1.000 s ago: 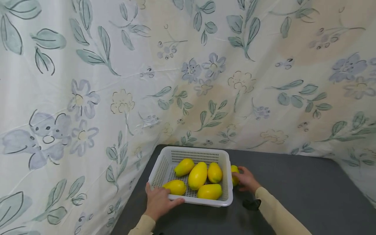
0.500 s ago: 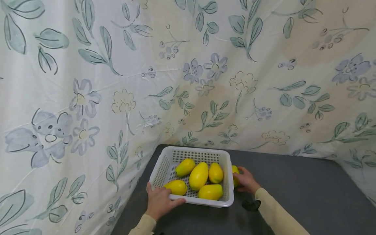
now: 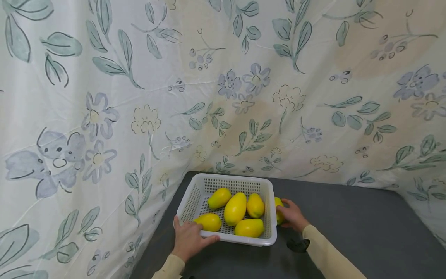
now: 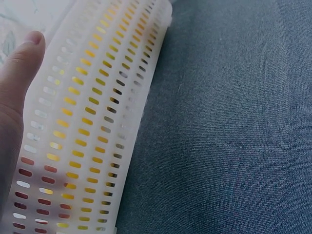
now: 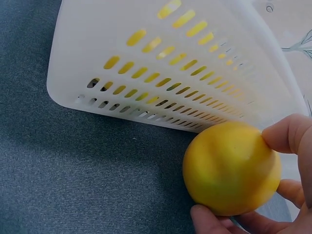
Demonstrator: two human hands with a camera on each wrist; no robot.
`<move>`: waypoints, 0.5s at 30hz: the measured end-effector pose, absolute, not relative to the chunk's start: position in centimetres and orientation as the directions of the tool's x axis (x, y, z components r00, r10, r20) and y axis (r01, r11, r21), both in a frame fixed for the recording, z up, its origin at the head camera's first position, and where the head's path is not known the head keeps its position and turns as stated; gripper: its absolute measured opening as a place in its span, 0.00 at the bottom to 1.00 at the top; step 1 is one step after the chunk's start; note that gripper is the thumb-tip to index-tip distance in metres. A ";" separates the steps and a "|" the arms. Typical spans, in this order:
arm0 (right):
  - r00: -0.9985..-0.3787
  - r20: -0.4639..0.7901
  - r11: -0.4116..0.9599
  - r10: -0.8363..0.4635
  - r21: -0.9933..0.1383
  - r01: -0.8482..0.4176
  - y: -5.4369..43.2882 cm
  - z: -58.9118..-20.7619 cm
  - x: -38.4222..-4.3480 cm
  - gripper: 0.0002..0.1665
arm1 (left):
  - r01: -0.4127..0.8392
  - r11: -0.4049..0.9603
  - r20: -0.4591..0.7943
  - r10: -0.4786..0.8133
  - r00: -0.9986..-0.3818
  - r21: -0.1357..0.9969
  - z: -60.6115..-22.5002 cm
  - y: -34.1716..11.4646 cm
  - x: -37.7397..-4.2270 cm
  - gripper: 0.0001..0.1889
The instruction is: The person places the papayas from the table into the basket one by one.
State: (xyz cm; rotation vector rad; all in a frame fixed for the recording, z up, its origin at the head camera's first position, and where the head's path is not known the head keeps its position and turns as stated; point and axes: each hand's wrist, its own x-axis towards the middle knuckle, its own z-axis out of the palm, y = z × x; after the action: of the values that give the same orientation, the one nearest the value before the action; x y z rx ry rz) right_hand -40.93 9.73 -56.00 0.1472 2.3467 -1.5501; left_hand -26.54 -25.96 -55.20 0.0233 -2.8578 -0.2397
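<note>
A white plastic basket (image 3: 240,238) with slotted walls stands on the dark table, holding several yellow papayas (image 3: 235,209). My left hand (image 3: 189,239) grips its front left rim. In the left wrist view, the thumb (image 4: 23,63) lies outside the basket wall (image 4: 139,92), and the fingers show through the slots from inside. Beyond the basket's right side, my right hand (image 3: 295,215) holds another papaya (image 3: 279,202). The right wrist view shows this papaya (image 5: 226,170) close against the basket's outer wall, down near the table, with thumb and fingertips around its rounded end.
The dark cloth-covered table (image 3: 352,224) stretches to the right of the basket. A floral curtain (image 3: 223,128) hangs behind the table and along its left side. A black device (image 3: 298,244) sits at the right wrist.
</note>
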 end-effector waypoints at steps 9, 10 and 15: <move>-0.949 -0.310 0.409 -0.063 -0.875 0.259 11.5 -55.4 -40.7 0.46 | 0.020 0.993 0.299 -0.016 -0.954 0.118 -54.8 -26.0 -26.5 0.43; -0.950 -0.306 0.408 -0.064 -0.877 0.255 11.9 -55.2 -40.5 0.46 | 0.014 0.993 0.294 -0.021 -0.955 0.118 -54.8 -26.0 -26.5 0.43; -0.957 -0.284 0.392 -0.068 -0.889 0.236 14.0 -54.2 -39.7 0.46 | -0.013 0.990 0.247 -0.048 -0.968 0.141 -54.9 -25.9 -26.7 0.44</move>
State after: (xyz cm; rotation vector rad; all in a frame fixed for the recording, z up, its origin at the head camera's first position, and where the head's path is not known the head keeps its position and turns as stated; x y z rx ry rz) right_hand -39.74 13.95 -54.19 0.1470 2.3791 -1.5874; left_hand -26.70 -25.94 -54.86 0.0446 -2.8823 -0.2012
